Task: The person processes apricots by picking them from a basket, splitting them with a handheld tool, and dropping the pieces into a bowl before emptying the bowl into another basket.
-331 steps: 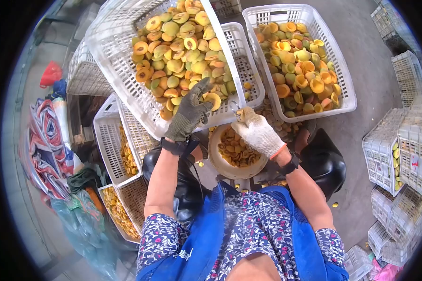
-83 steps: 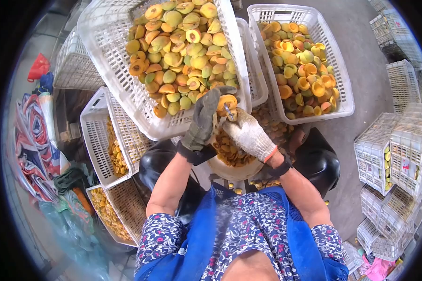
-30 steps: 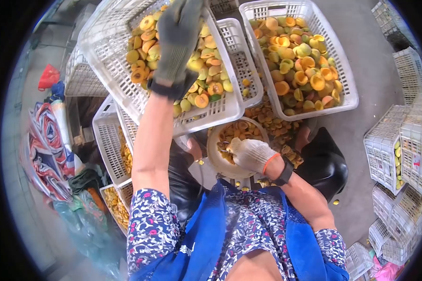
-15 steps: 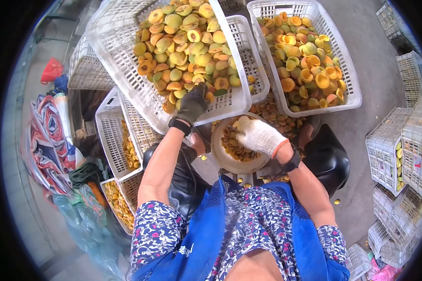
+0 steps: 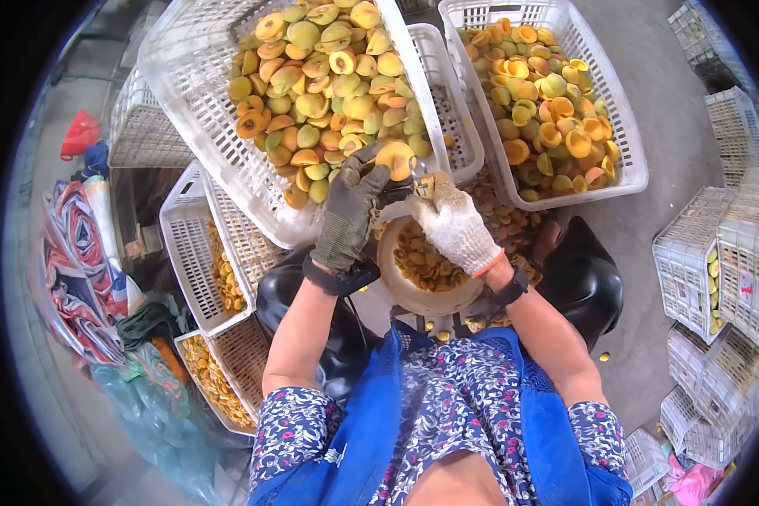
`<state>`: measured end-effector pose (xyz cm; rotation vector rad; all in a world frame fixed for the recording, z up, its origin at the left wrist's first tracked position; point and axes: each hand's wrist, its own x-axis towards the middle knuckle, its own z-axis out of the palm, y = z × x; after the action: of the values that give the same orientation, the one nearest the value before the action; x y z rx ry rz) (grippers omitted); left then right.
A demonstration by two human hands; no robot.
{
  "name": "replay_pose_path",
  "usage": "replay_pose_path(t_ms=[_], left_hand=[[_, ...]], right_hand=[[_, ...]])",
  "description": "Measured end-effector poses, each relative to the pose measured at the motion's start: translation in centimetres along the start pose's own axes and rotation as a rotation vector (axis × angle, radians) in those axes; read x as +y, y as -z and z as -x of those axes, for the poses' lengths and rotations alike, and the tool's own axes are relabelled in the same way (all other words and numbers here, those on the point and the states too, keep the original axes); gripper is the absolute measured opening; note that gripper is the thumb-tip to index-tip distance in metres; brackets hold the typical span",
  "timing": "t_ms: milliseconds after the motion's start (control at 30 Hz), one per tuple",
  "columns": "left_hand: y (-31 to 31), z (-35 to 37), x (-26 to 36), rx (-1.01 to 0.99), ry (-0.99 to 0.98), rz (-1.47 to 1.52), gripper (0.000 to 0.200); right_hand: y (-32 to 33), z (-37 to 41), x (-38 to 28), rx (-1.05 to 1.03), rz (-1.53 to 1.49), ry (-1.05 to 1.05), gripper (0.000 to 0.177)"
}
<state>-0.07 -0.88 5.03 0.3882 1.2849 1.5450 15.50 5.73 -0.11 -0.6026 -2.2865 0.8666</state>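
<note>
The round yellow-orange cut fruit (image 5: 395, 158) is pinched at the fingertips of the dark-green-gloved left hand (image 5: 348, 211); it looks light, soft and slick inside, best gripped gently by its outer edge. Just beside it, the white-knit-gloved right hand (image 5: 454, 228) clenches a small silvery metal tool (image 5: 417, 171). Beyond the left fingers stands a white latticed plastic crate (image 5: 282, 223)

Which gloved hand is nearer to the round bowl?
Right. The right hand, holding a metal tool, overlaps the far side of the bowl in view; the left hand, with a fruit half, is beyond its left edge.
</note>
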Motion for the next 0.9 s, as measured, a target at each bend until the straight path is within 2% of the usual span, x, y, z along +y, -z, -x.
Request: replay_pose_path(t_ms=[67,133,267,333,367,400,467,533,567,633,700,733,800,833,900], left_hand=[[-1.1,0.5,0.1,0.072,-0.026,-0.027,0.039],[-0.9,0.3,-0.7,0.058,-0.036,-0.033,0.040],[-1.4,0.1,-1.9,0.105,-0.159,-0.198,0.040],[-1.4,-0.2,-2.7,0.124,-0.185,-0.270,0.040],[-1.2,-0.4,-3.4,0.138,-0.241,-0.372,0.039],[-1.2,-0.4,-3.9,0.153,-0.296,-0.473,0.039],[-1.0,-0.4,-4.2,0.147,-0.289,-0.510,0.039],[-0.7,-0.6,-4.5,0.146,-0.283,-0.546,0.039],[-0.3,-0.8,-4.8,0.125,-0.312,-0.540,0.040],[0.5,-0.5,-4.5,0.107,-0.338,-0.542,0.041],[0.7,-0.4,-3.5,0.002,-0.137,-0.306,0.039],[0.5,-0.4,-2.7,0.006,-0.142,-0.305,0.039],[0.0,0.1,-0.8,-0.010,0.058,0.195,0.046],[-0.8,0.2,-0.4,0.054,0.079,0.090,0.050],[-0.4,-0.6,-1.5,0.041,0.100,0.118,0.045]], right_hand=[[0.1,-0.1,0.2,0.005,0.024,-0.011,0.023],[0.0,0.0,0.7,-0.095,0.290,0.146,0.025],[-0.2,0.2,0.7,-0.136,0.374,0.114,0.018],[-0.6,0.2,0.6,-0.095,-0.016,-0.148,0.017],[-0.8,0.4,0.8,-0.092,-0.014,-0.154,0.017],[-1.1,0.7,1.0,-0.055,-0.008,-0.110,0.018],[-1.4,0.9,1.6,-0.019,0.001,-0.071,0.019],[-0.9,0.4,2.0,-0.132,0.270,0.206,0.024],[-0.7,0.3,1.8,-0.133,0.269,0.205,0.024],[1.1,-1.2,-0.3,-0.350,-0.594,-0.700,0.022],[1.6,-1.6,-0.8,-0.402,-0.615,-0.746,0.022],[1.8,-1.8,-0.9,-0.461,-0.632,-0.793,0.023],[1.5,-1.3,-1.8,-0.479,-0.621,-0.730,0.028],[0.9,-0.9,-1.8,-0.461,-0.542,-0.660,0.027],[-0.3,0.1,-1.7,-0.342,-0.446,-0.479,0.026]])
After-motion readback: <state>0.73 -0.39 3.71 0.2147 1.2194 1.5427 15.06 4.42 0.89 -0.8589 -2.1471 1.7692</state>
